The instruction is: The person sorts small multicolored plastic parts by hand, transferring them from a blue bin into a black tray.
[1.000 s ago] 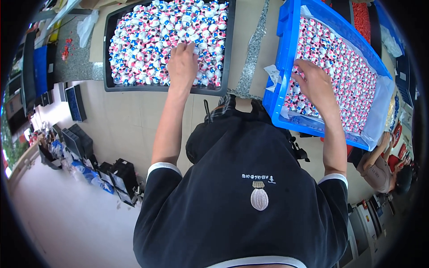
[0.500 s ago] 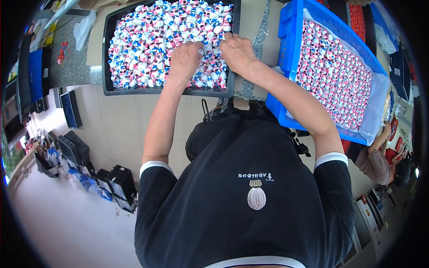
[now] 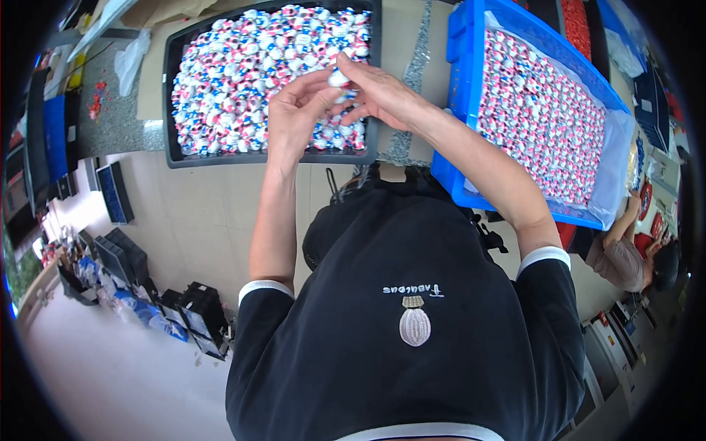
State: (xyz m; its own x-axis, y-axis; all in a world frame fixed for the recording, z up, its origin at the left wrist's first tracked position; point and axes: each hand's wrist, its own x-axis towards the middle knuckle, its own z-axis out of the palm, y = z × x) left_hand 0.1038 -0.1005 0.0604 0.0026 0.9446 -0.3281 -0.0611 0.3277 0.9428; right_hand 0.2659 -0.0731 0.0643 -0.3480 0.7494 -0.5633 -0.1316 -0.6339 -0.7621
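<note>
Over the right part of a black tray (image 3: 176, 158), my two hands meet at a small white toy-like piece (image 3: 338, 78). My left hand (image 3: 293, 110) has its fingers bent and closed around the piece from the left. From the right, my right hand (image 3: 382, 92) presses its thumb and fingers against the same piece. The fingers hide much of it, so its exact shape does not show. Beneath the hands, the tray is heaped with small white, pink and blue pieces (image 3: 235, 88), lying in random directions.
To the right, a blue crate (image 3: 460, 165) with a pale plastic liner (image 3: 616, 176) holds similar white and pink pieces in close rows (image 3: 540, 117). Red pieces (image 3: 576, 29) fill another container at the far right. A person (image 3: 624, 257) sits beyond the crate. Black crates (image 3: 198, 312) stand at left.
My hands have risen from the heap and come together, now with a white piece between them. My right hand has turned, its thumb toward the left hand. The view has shifted slightly.
</note>
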